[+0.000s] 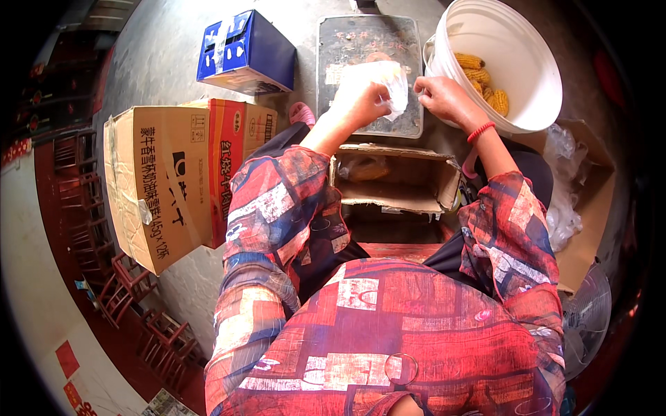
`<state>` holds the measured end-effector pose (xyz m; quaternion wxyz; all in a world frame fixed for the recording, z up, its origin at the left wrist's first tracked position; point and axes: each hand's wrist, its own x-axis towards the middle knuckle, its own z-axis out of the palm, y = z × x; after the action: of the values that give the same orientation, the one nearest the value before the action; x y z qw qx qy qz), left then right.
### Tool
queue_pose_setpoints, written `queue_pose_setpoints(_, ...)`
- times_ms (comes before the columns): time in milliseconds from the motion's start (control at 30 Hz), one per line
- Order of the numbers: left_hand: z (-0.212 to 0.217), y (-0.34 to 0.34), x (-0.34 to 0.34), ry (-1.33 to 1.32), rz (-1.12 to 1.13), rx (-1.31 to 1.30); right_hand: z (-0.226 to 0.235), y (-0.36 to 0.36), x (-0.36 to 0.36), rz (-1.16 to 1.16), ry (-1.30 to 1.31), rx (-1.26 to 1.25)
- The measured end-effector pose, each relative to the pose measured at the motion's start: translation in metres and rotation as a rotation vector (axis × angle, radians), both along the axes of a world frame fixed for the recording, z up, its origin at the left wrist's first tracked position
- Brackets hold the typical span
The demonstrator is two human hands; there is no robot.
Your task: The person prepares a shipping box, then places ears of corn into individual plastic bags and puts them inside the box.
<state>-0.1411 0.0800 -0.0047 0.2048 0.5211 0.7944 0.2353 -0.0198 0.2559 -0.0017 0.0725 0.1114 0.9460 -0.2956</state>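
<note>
Fingers of my left hand (pixel 359 101) are curled and pinching the near edge of a clear plastic bag (pixel 380 84), which puffs up just beyond my knuckles. My right hand (pixel 444 97) sits just beside it, its fingertips drawn together at the bag's right edge; whether they grip the plastic or only touch it, I cannot tell. A red cord bracelet (pixel 481 132) circles that wrist. Under both hands lies a flat grey scale (pixel 347 41), the bag held over its platform. Right beside my right hand stands a white bucket (pixel 534 83) with yellow corn cobs (pixel 485 83) in it. Below my hands, nearer my body, an open cardboard box (pixel 395 180) sits in front of my lap. Well off to the left of my left hand stand a blue carton (pixel 246 52) and two large cardboard cartons (pixel 173 180). Crumpled clear plastic (pixel 565 201) lies on flattened cardboard to my right.
</note>
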Motion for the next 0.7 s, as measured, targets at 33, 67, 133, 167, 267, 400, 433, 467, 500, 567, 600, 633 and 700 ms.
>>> queue_pose_setpoints(33, 0.000, 0.000, 0.000, 0.006, -0.002, 0.007, 0.005, 0.000, -0.001, -0.008, -0.027, -0.002)
queue_pose_setpoints(67, 0.000, 0.000, -0.001, 0.012, -0.004, 0.014, 0.007, -0.001, -0.001, -0.015, -0.054, -0.003)
queue_pose_setpoints(133, 0.003, 0.000, -0.002, -0.010, 0.028, 0.022, 0.006, 0.002, -0.001, -0.038, -0.058, -0.011)
queue_pose_setpoints(167, 0.005, 0.000, -0.002, -0.021, 0.043, 0.026, 0.005, 0.003, -0.001, -0.049, -0.060, -0.015)
queue_pose_setpoints(267, 0.003, 0.000, -0.007, -0.054, 0.049, 0.007, 0.005, 0.003, -0.002, -0.038, -0.005, -0.004)
queue_pose_setpoints(400, 0.000, 0.000, -0.008, -0.016, 0.016, 0.017, 0.010, 0.002, -0.003, -0.007, 0.007, -0.042)
queue_pose_setpoints(433, -0.001, -0.001, -0.008, -0.032, 0.021, 0.025, 0.013, 0.000, -0.004, 0.012, 0.000, -0.082)
queue_pose_setpoints(467, -0.003, -0.002, -0.009, -0.048, 0.027, 0.033, 0.015, -0.002, -0.005, 0.032, -0.006, -0.123)
queue_pose_setpoints(500, -0.002, 0.000, -0.009, -0.068, 0.025, 0.059, 0.013, -0.004, -0.004, 0.054, 0.046, -0.156)
queue_pose_setpoints(567, 0.000, 0.005, -0.009, -0.108, 0.023, 0.113, 0.004, -0.009, -0.003, 0.099, 0.150, -0.222)
queue_pose_setpoints(600, 0.002, 0.007, -0.009, -0.147, 0.022, 0.137, 0.004, -0.013, -0.005, 0.123, 0.147, -0.288)
queue_pose_setpoints(633, 0.004, 0.009, -0.010, -0.188, 0.020, 0.162, 0.004, -0.016, -0.007, 0.093, 0.138, -0.298)
queue_pose_setpoints(700, 0.003, 0.011, -0.010, -0.280, 0.035, 0.215, 0.005, -0.023, -0.009, 0.035, 0.120, -0.316)
